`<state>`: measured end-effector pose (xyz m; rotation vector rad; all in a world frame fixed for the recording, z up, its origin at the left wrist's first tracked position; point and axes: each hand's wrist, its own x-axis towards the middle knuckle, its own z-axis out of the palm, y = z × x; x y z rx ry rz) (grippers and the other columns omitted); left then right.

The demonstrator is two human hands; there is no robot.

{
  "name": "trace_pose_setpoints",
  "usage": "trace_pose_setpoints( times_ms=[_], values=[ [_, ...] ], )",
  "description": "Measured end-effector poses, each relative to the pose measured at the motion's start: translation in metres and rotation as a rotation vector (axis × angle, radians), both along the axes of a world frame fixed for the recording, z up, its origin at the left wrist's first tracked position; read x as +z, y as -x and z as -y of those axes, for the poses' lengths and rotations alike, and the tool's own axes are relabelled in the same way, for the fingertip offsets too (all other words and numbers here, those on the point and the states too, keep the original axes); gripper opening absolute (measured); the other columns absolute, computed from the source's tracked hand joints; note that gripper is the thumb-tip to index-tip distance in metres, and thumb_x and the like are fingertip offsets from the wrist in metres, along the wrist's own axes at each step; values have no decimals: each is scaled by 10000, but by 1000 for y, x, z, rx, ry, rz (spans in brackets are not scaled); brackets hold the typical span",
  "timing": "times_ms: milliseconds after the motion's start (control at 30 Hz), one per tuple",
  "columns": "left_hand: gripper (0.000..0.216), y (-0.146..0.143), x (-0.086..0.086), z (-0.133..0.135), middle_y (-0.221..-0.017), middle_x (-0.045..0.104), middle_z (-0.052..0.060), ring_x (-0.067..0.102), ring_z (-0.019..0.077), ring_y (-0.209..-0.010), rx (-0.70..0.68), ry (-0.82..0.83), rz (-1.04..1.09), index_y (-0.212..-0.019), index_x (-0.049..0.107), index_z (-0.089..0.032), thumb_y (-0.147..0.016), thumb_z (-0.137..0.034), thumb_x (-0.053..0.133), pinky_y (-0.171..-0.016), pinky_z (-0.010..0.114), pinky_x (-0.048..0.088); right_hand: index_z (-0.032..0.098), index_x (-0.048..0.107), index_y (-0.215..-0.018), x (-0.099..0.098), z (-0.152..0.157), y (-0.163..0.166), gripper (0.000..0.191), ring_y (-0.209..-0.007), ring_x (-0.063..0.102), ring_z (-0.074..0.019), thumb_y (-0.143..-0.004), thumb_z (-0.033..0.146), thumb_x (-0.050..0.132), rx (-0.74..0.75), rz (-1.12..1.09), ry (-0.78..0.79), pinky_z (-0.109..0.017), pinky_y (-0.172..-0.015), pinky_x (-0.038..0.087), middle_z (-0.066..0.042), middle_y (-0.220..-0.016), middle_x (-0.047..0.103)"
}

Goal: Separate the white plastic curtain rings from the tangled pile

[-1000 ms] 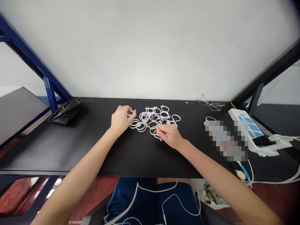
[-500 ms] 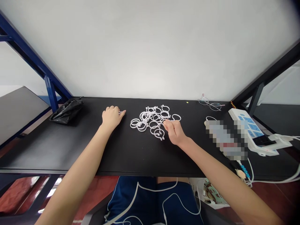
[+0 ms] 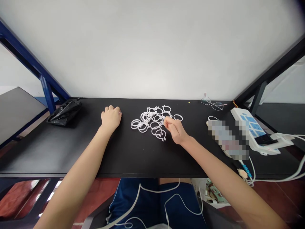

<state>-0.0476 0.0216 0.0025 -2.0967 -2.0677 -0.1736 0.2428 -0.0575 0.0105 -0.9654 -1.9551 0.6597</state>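
A loose pile of thin white plastic rings [image 3: 156, 122], some with small knobs or loops on them, lies on the black tabletop [image 3: 143, 159]. Left of the pile, my left hand [image 3: 111, 117] rests back-up on the table, its fingers closed. A small pale bit shows by its thumb and looks like part of a white ring; the rest is hidden. My right hand [image 3: 175, 130] is at the pile's right edge with fingers curled and pressed together. What they hold, if anything, is hidden. One white ring [image 3: 178, 117] lies just behind that hand.
A crumpled black plastic bag [image 3: 65, 113] lies far left. Glasses [image 3: 212, 104] sit at the back right. Nearer are a blurred-out phone [image 3: 228, 140], a white power strip [image 3: 252, 127] and white cables [image 3: 274, 180]. A wall [image 3: 152, 54] rises behind the table.
My left hand has shifted slightly left, and less of the white piece by its thumb shows. My right hand's fingers have curled further over the pile's edge. The whole view has shifted a little.
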Motion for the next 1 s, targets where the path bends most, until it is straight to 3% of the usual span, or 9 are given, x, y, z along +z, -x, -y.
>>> trace_pose_setpoints(
  times_ms=[167, 400, 500, 667, 833, 1000],
  values=[
    [296, 1, 2, 1, -1115, 616, 157, 523, 340, -1044, -28, -92, -28, -960, 696, -176, -877, -280, 431, -860, 452, 398, 211, 354, -662, 2, 0, -1, 181, -472, 259, -98, -828, 154, 312, 59, 16, 8, -262, -499, 232, 57, -546, 301],
    [267, -1, 6, 5, -1040, 664, 143, 535, 351, -1020, -51, -123, -17, -873, 719, -186, -856, -317, 487, -902, 473, 361, 204, 393, -664, 2, -3, -6, 206, -483, 312, -102, -844, 135, 320, -9, -1, 10, -259, -504, 259, 43, -562, 367],
    [341, -15, 11, 12, -1022, 687, 114, 569, 306, -1006, -149, -196, 33, -915, 696, -196, -918, -387, 413, -939, 441, 341, 201, 410, -669, 2, -4, -6, 214, -472, 318, -98, -851, 129, 324, -8, 19, 2, -256, -506, 265, 49, -550, 370],
    [499, -45, 11, 26, -689, 689, 103, 655, 270, -719, -257, -51, 61, -789, 637, -162, -962, -479, 292, -783, 399, 382, 202, 396, -655, 2, -3, -6, 218, -453, 298, -90, -843, 114, 329, 0, 27, -27, -252, -496, 254, 58, -533, 351],
    [346, -56, 5, 30, -615, 669, 57, 652, 258, -635, -297, 67, 122, -698, 570, -187, -875, -466, 467, -738, 376, 401, 202, 402, -657, 1, -3, -6, 218, -450, 296, -91, -841, 111, 330, -3, 28, -35, -251, -498, 257, 58, -527, 351],
    [355, -59, 3, 30, -593, 633, 22, 619, 213, -595, -351, 137, 288, -625, 490, -207, -852, -481, 501, -553, 287, 345, 204, 395, -651, 1, -1, -3, 224, -448, 307, -92, -844, 110, 329, 14, 31, -35, -249, -498, 262, 60, -516, 355]
  ],
)
